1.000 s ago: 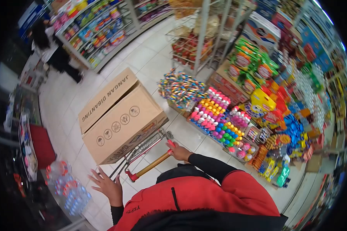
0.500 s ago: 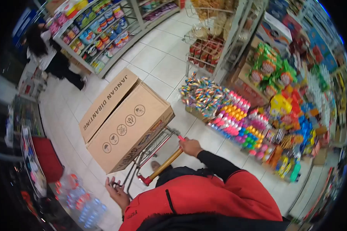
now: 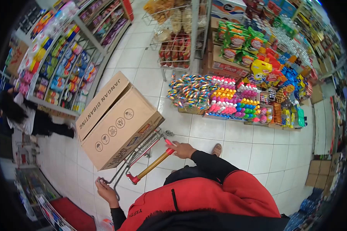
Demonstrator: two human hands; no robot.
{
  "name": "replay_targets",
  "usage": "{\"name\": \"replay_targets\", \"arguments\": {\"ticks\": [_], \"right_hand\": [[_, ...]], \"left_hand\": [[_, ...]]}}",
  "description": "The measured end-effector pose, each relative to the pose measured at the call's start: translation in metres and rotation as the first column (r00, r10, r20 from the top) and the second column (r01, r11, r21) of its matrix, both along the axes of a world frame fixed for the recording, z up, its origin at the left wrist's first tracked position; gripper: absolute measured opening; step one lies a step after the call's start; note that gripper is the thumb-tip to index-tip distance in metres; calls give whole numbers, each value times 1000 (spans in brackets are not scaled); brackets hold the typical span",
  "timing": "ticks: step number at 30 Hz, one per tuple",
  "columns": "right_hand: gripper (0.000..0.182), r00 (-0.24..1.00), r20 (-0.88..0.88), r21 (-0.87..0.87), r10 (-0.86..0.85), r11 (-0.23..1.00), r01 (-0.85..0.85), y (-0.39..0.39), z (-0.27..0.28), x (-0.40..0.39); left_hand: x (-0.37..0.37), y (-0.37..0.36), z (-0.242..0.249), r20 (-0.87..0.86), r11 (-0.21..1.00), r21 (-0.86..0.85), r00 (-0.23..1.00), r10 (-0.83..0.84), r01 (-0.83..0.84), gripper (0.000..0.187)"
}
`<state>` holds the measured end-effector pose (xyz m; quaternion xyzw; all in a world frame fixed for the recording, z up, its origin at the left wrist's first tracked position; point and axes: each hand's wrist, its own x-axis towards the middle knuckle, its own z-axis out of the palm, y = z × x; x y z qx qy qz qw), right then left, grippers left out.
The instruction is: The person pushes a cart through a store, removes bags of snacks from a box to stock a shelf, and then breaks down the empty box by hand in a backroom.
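Note:
A large brown cardboard box (image 3: pixel 117 121), printed "JANGAN DIBANTING" and a row of round symbols, rides on a metal shopping cart (image 3: pixel 142 148). The cart's handle (image 3: pixel 154 165) is a yellowish bar with red end pieces. My right hand (image 3: pixel 184 150) is closed around the red end on the far side of this handle. At the cart's near side, my left hand (image 3: pixel 107 191) has its fingers curled on a bent dark metal bar (image 3: pixel 117 173). The box hides most of the cart's basket.
Candy and snack displays (image 3: pixel 227 98) stand on the right, beside a wire rack (image 3: pixel 177 46) of packets. Stocked shelves (image 3: pixel 61 73) line the upper left, with another person (image 3: pixel 25 115) standing nearby. A red mat-like panel (image 3: pixel 73 215) lies at lower left.
My view has turned, and the displays and shelves have shifted left in it. The left hand's fingers, looser before, are now curled on the bar. A sandalled foot now shows at right.

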<state>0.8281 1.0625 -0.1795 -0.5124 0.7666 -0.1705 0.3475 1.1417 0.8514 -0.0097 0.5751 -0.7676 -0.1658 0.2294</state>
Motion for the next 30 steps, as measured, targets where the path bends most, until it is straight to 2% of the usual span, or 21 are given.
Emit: {"name": "replay_targets", "arguments": {"ticks": [1, 2, 3, 5, 7, 8, 9, 14, 16, 17, 18, 19, 20, 21, 22, 23, 24, 26, 27, 29, 30], "right_hand": [[46, 999, 8, -99, 39, 994, -38, 11, -2, -6], [58, 998, 57, -91, 16, 996, -10, 26, 6, -17], [58, 999, 47, -95, -6, 995, 11, 43, 7, -30], [59, 974, 136, -103, -179, 976, 194, 89, 6, -60], [58, 940, 62, -17, -336, 941, 338, 137, 4, -103], [55, 917, 32, -54, -398, 915, 399, 165, -5, -124], [53, 889, 6, -94, -457, 885, 456, 193, -15, -145], [42, 807, -46, 81, -588, 803, 590, 285, -36, -274], [40, 795, -117, -2, -595, 801, 599, 293, -44, -329], [38, 794, -147, -40, -591, 805, 592, 293, -48, -360], [37, 769, -128, -45, -626, 778, 626, 286, -42, -388], [37, 743, -110, -48, -660, 750, 659, 274, -32, -416], [35, 703, -46, -152, -710, 701, 697, 264, -34, -441], [34, 663, 23, -248, -748, 638, 729, 252, -36, -465], [33, 617, 51, -255, -785, 588, 768, 239, -38, -489], [32, 567, 81, -262, -819, 532, 805, 225, -43, -511], [32, 497, 165, -288, -852, 440, 850, 212, -55, -535], [34, 364, 342, -321, -866, 256, 912, 188, -87, -580], [34, 361, 342, -325, -867, 251, 912, 175, -90, -601], [36, -55, 718, 69, -694, -7, 998, 150, -90, -641], [49, -114, 725, 142, -680, -14, 990, 140, -93, -660]], "left_hand": [[-1, -11, -2, 82, 995, -93, 996, -36, 44, 18], [-2, -23, -5, 141, 993, -115, 990, -24, 40, 18], [-3, -36, -7, 200, 990, -137, 980, -7, 35, 19], [-6, -58, -16, 258, 957, -282, 966, 12, 63, 22], [-9, -95, -21, 340, 958, -286, 934, 105, -3, 25], [-10, -106, -22, 371, 967, -254, 921, 121, -25, 25], [-23, -105, -19, 400, 946, -323, 901, 166, -31, 26], [-56, -142, -45, 426, 892, -449, 862, 274, -62, 29], [-97, -143, -43, 445, 685, -583, 533, 720, -438, 34], [-120, -143, -45, 450, 684, -586, 528, 720, -434, 34], [-162, -135, -41, 326, 677, -706, 752, 573, -210, 36], [-210, -124, -36, 236, 579, -816, 911, 339, -4, 40], [-276, -99, -29, 107, 730, -684, 991, 79, 16, 40], [-344, -72, -23, -80, 843, -531, 985, -153, 88, 40], [-392, -60, -37, -180, 869, -417, 912, -368, 269, 37], [-452, -33, -37, -4, 789, -416, 867, -499, 452, 29], [-513, -11, -39, -194, 825, -154, 802, -565, 544, 23], [-622, 31, -56, -442, 764, 88, 712, -545, 639, 19], [-668, 33, -92, -477, 673, 51, 610, -633, 738, 19], [-760, 51, -152, -612, 597, 247, 601, -515, 763, 20], [-805, 65, -164, -601, 535, 196, 532, -596, 822, 23]]}}
